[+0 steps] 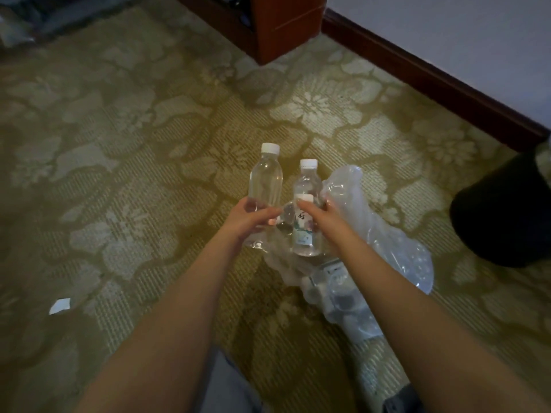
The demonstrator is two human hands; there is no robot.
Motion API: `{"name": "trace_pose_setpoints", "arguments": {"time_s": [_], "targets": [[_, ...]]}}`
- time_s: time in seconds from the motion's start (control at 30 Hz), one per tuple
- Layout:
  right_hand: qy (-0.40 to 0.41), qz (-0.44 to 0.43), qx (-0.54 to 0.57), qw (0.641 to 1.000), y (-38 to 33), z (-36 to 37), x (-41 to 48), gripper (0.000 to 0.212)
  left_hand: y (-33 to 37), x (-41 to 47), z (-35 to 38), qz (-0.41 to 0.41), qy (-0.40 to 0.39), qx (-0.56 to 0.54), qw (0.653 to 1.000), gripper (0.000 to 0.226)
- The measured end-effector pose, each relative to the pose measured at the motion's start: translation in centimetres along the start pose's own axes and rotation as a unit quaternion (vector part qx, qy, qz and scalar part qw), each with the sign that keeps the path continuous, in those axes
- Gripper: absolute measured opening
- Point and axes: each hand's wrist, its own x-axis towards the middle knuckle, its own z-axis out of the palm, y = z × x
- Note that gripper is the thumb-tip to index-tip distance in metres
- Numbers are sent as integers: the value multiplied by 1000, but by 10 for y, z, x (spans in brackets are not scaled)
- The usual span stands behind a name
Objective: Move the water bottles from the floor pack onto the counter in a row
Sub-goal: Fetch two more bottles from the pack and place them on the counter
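Water bottles: three clear plastic bottles with white caps show above the carpet; a bare clear bottle (pixel 265 180) on the left, a labelled clear bottle (pixel 304 231) nearest the camera, and a third clear bottle (pixel 307 180) behind it.
Left hand: the left hand (pixel 252 217) is wrapped around the lower part of the bare clear bottle, holding it upright.
Right hand: the right hand (pixel 323 220) is closed against the labelled clear bottle and the third one; whether it grips both or only one I cannot tell.
Floor pack: the torn clear plastic wrap (pixel 387 242) lies crumpled on the patterned green carpet (pixel 134 129), with more bottles seemingly inside it near the right forearm, too blurred to count.
Desk: not in view; only a reddish wooden cabinet corner (pixel 286 28) shows at the top.
Progress: judged early or mid-way. Bottles are in hand, none seen standing in a row.
Left to do: carry these up, line them along the desk, then empty the wrap.
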Motion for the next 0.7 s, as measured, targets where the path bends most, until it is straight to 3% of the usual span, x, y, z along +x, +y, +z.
{"name": "trace_pose_setpoints", "arguments": {"time_s": [0.1,0.17,0.27,0.5,0.7], "targets": [[-6,40,143,989,-16,-4,-30,42,21,-18,-2,-5,12,-24,1000,38],[-7,67,176,982,-30,-6,-50,28,41,-40,-4,-19,13,-37,999,45],[-22,70,128,989,-63,-4,-89,30,72,-77,-8,-48,2,-24,999,71],[1,67,53,996,-185,7,-194,40,174,-175,-9,-73,14,-11,997,33],[4,44,77,996,-329,11,-294,38,306,-269,-13,-56,23,-13,998,40]]}}
